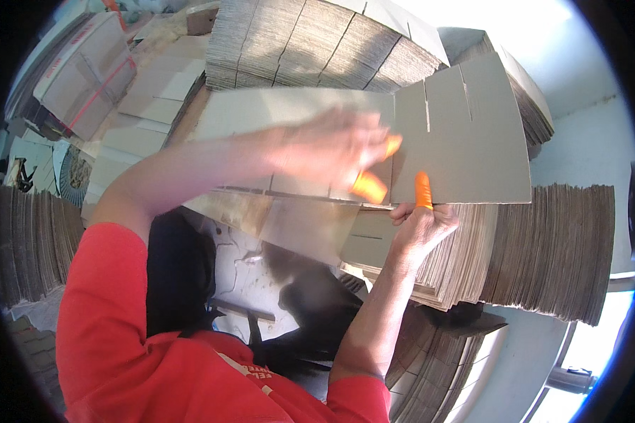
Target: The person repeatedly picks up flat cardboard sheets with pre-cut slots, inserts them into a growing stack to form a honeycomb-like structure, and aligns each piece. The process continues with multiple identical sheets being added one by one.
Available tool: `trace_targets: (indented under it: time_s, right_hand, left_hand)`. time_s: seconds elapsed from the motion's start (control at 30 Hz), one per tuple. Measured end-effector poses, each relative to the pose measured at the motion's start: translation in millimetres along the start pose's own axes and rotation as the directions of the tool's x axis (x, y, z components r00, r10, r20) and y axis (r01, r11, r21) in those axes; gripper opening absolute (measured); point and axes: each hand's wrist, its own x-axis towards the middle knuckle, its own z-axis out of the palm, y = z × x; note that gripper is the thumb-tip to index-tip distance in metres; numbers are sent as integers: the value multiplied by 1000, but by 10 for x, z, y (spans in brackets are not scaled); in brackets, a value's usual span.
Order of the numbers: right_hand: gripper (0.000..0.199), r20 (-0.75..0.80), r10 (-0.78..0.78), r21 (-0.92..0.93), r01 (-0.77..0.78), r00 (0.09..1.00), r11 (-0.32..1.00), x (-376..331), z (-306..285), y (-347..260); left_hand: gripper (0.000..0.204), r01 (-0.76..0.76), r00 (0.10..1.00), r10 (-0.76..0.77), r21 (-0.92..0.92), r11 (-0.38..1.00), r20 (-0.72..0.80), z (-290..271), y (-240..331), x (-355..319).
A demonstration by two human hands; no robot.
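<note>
A slotted grey cardboard sheet (483,151) stands tilted at the right of the work surface. My right hand (427,224) pinches it by the lower edge, its thumb in an orange finger cover lying on the sheet's face. Smeared by motion, my left hand (342,148) reaches across from the left to beside the sheet's left edge. Orange covers show on two of its digits, and whether it grips anything is unclear. Beneath it lies another flat, pale cardboard sheet (250,116) with slots along its near edge.
Tall stacks of slotted cardboard (296,46) rise behind the work surface. More stacks (554,247) stand at the right, and another pile (35,240) at the left. A wrapped bundle with a red strap (85,77) sits at the far left, near loose overlapping sheets (144,116).
</note>
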Motion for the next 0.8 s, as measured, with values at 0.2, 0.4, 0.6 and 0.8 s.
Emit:
trace_targets:
  time_s: [0.2,0.4,0.6,0.8]
  right_hand:
    - [27,96,-29,76,22,995,997,-29,80,5]
    - [30,117,0,100,-12,993,995,-36,124,-23]
    - [35,100,100,105,-110,990,988,-60,170,-145]
    - [32,82,60,121,-70,995,990,-41,113,-37]
  left_hand:
    - [63,533,846,-472,365,763,-249,2,-1609,747]
    - [26,482,841,-539,512,711,-43,196,-2090,764]
    - [45,395,900,-424,218,893,106,-187,-2166,801]
    - [26,-184,979,97,585,789,177,-91,-1573,652]
